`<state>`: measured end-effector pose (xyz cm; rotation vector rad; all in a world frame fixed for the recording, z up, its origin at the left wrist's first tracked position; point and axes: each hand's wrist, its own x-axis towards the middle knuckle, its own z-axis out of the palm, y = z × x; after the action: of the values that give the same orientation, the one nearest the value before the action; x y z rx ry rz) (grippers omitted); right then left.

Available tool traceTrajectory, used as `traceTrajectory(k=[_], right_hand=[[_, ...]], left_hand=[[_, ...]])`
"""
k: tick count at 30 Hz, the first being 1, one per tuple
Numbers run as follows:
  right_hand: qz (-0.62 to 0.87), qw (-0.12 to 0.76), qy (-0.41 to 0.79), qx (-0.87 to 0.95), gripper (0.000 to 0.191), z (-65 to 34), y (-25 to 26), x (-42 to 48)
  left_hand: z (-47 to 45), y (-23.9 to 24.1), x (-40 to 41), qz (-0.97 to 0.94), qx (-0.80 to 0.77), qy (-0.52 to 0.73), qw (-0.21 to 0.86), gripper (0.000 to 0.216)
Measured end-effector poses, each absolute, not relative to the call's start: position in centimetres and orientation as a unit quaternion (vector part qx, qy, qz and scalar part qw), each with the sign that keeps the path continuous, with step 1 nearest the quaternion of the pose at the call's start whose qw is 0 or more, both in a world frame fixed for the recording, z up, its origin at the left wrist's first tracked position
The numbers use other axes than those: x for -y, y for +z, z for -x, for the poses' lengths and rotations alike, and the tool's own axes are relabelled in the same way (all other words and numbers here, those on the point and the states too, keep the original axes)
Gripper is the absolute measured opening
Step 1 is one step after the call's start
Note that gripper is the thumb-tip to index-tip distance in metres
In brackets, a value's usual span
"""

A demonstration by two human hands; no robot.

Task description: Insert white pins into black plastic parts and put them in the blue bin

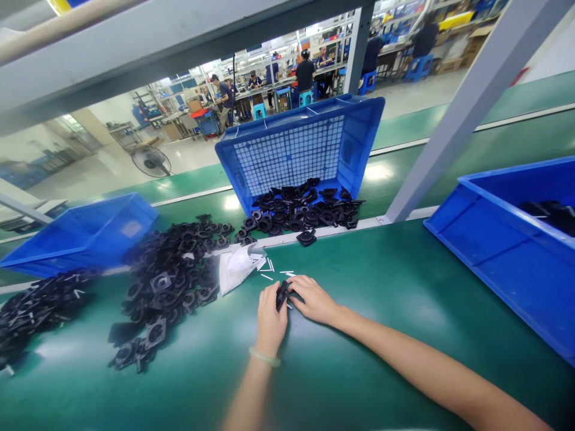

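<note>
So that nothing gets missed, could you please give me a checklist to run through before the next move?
1. Left hand holding the black part: ok.
2. Right hand at the part: ok.
3. Part undamaged: cannot tell, the hands cover much of it.
4. Bag open: ok, white pins lie at its mouth.
5. All pins inside the bag: not ok, several lie loose on the table.

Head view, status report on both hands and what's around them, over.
Left hand holding black part. Right hand fingers at it, grip unclear. Loose white sticks close by, white bag beyond; no blockage seen.
</note>
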<state>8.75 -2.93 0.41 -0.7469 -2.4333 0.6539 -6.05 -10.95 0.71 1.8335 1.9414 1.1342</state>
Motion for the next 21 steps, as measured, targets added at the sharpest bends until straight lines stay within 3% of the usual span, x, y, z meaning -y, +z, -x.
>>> traceTrajectory(k=[6, 11, 16, 21], right_hand=[[0.277, 0.245, 0.226, 0.901, 0.015, -8.7, 0.3, 3.0], [0.274, 0.24, 0.227, 0.903, 0.028, -8.6, 0.5, 3.0], [0.273, 0.239, 0.223, 0.905, 0.033, -8.6, 0.5, 3.0], [0.275, 0.24, 0.22, 0.904, 0.022, -8.7, 0.2, 3.0]], left_hand=[[6.0, 2.1, 11.3, -0.638, -0.648, 0.412, -0.056, 0.046], [4.9, 1.5, 11.1, -0.686, -0.662, 0.3, 0.029, 0.044], [4.3, 1.3, 11.3, -0.685, -0.658, 0.304, 0.07, 0.053], [4.5, 1.7, 11.6, -0.672, -0.653, 0.348, -0.026, 0.053]])
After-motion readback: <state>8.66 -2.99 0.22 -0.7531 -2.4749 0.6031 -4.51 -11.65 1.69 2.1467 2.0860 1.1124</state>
